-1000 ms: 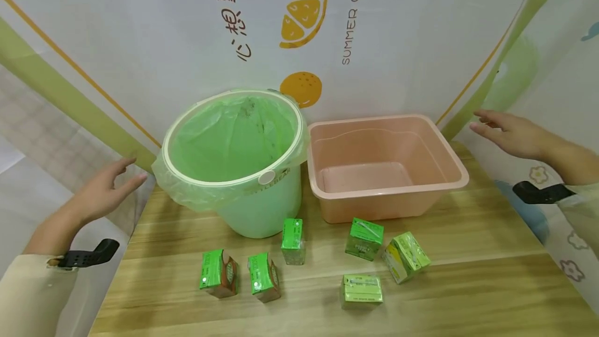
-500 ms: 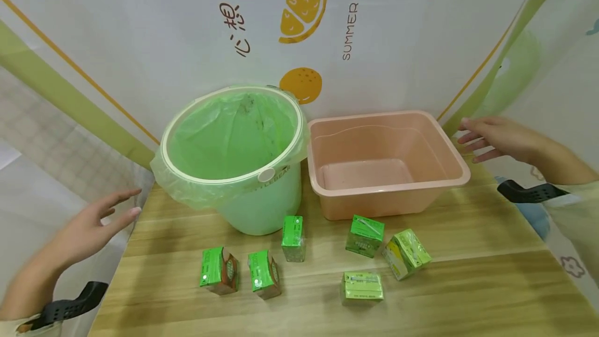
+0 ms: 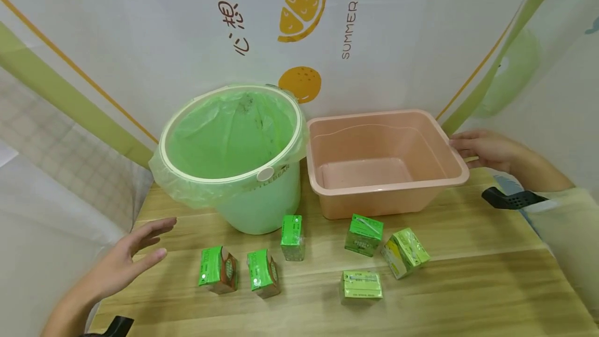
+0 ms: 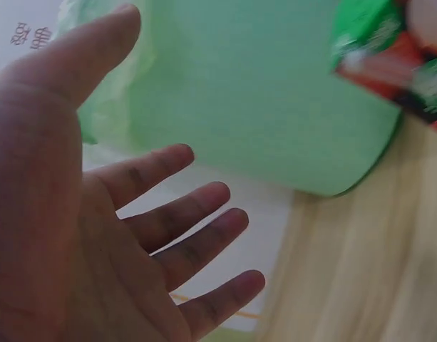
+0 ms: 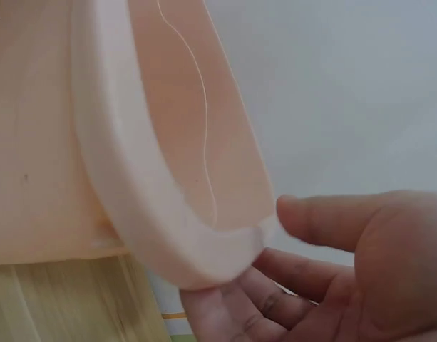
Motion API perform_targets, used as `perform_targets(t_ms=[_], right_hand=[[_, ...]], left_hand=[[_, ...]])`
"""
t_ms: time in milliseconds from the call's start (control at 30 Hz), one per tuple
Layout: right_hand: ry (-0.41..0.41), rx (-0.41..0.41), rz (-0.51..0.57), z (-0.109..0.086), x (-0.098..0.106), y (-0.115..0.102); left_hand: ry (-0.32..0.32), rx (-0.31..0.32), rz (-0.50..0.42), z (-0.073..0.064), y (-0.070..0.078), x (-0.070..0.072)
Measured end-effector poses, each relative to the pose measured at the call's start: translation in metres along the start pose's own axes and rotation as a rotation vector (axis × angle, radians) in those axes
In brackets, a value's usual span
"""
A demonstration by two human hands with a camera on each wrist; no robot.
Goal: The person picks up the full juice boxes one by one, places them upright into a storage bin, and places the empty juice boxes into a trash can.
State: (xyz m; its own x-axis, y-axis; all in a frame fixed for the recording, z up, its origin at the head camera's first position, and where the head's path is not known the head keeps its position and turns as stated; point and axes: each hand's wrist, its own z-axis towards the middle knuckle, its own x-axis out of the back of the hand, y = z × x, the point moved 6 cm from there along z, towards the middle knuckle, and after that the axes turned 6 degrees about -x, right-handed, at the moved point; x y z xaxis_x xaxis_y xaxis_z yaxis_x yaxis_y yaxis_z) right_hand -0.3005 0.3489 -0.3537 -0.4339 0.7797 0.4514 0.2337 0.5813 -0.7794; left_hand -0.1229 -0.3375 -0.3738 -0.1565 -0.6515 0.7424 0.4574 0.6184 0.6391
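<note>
My right hand (image 3: 491,152) is at the right end of a pink plastic basin (image 5: 132,157). In the right wrist view its thumb (image 5: 314,219) is at the rim's edge and the fingers curl beneath the rim, pinching it. My left hand (image 3: 124,261) hovers at the table's left side, holding nothing, its fingers (image 4: 204,246) spread and thumb apart. Nearest to it stands a green-topped drink carton (image 3: 218,269) with reddish-brown sides. Beyond it, a light green bucket (image 3: 262,207) is lined with a thin green bag.
Another brown-sided carton (image 3: 263,273) and a green carton (image 3: 292,237) stand before the bucket. In front of the basin are a dark green carton (image 3: 364,234), a tilted yellow-green carton (image 3: 405,253) and a pale green carton (image 3: 361,286). A printed curtain (image 3: 398,25) hangs behind the wooden table (image 3: 468,285).
My right hand has moved left and down onto the basin's rim. The left hand has first dropped, then swung right over the table. Bucket, basin and cartons stay in place.
</note>
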Motion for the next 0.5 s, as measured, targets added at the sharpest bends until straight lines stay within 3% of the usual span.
perform_targets(t_ms=[500], right_hand=[[0.0,-0.014,0.059,0.005,-0.003,0.006]], left_hand=[[-0.036,-0.141,-0.3,0.004,0.011,-0.069]])
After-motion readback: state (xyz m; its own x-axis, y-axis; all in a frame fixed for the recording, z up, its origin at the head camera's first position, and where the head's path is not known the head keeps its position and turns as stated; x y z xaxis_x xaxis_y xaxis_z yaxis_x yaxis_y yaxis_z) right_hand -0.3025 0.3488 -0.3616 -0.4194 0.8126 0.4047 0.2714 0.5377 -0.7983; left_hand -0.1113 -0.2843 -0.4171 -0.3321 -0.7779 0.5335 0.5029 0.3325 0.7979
